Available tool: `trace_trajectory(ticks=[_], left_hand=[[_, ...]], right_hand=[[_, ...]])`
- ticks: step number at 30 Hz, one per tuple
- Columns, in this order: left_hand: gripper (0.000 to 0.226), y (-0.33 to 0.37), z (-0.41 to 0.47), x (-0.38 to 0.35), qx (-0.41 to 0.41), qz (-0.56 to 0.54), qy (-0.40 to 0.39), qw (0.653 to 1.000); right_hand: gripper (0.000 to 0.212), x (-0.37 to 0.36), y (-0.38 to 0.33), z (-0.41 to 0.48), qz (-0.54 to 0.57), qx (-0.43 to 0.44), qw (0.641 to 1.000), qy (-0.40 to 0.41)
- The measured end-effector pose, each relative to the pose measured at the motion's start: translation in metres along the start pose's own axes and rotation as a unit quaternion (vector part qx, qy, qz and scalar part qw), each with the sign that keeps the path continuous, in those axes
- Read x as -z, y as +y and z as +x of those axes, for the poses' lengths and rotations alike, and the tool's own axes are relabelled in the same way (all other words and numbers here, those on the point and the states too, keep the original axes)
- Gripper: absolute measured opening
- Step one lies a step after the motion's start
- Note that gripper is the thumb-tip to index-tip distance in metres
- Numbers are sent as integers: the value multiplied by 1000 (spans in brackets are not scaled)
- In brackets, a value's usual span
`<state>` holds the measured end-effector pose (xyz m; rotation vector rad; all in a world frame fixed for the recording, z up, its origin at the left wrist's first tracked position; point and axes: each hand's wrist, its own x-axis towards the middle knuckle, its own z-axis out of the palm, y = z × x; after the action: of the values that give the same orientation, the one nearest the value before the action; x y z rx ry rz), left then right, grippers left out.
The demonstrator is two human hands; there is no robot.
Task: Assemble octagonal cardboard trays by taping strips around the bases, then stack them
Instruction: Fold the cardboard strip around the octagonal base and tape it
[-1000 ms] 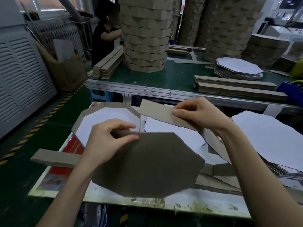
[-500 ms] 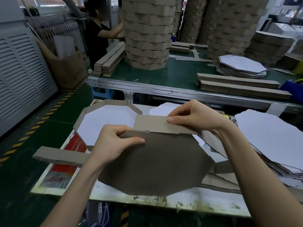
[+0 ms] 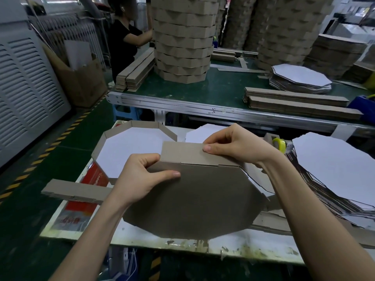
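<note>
- The right hand [image 3: 237,147] is pinching the top edge of the cardboard strip [image 3: 182,154] between thumb and curled fingers.
- The left hand [image 3: 140,179] is gripping the far-left corner of the octagonal base [image 3: 194,201], thumb flat on its brown face and fingers curled behind, where the strip's end meets it.
- Over the last second the strip has been coming down from a tilted hover above the base. It is now standing upright along the base's far edge, its notched lower edge meeting that edge.
- I judge the first wall segment is being located, so wrapping and taping are still ahead.
- The base is tilting toward the camera, with its near edge over the white worktable [image 3: 142,238].
- A finished tray [image 3: 145,124] is sitting behind-left of the base, a yellow tape roll [image 3: 279,144] behind-right, and a pile of white octagons [image 3: 334,169] to the right.
- A loose strip [image 3: 75,192] is lying to the left.
- Beyond the base, a green bench [image 3: 223,92] is carrying a tall tray stack [image 3: 182,43], which another person [image 3: 123,43] is tending.
</note>
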<state>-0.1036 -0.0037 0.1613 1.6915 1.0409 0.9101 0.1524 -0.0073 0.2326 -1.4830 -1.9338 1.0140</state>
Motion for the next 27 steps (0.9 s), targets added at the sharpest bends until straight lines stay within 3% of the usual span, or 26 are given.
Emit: trace_trajectory(ticks=[8,12,21,27], left_hand=[[36,2,0,-4,-15,22,-17,1000],[50,5,-1,-7,-2,5,7,1000],[46,2,-2,-10,-13,9,11,1000],[39,4,-2,-9,-19,-6,14,1000]], right_hand=[[12,-1,0,-2,-4,10,1000,8],[14,-3,-1,-2,-7,8,1000,0],[9,-3,3,-4,15,9,1000,-15],[18,-3,6,-6,21,23,999,-17]])
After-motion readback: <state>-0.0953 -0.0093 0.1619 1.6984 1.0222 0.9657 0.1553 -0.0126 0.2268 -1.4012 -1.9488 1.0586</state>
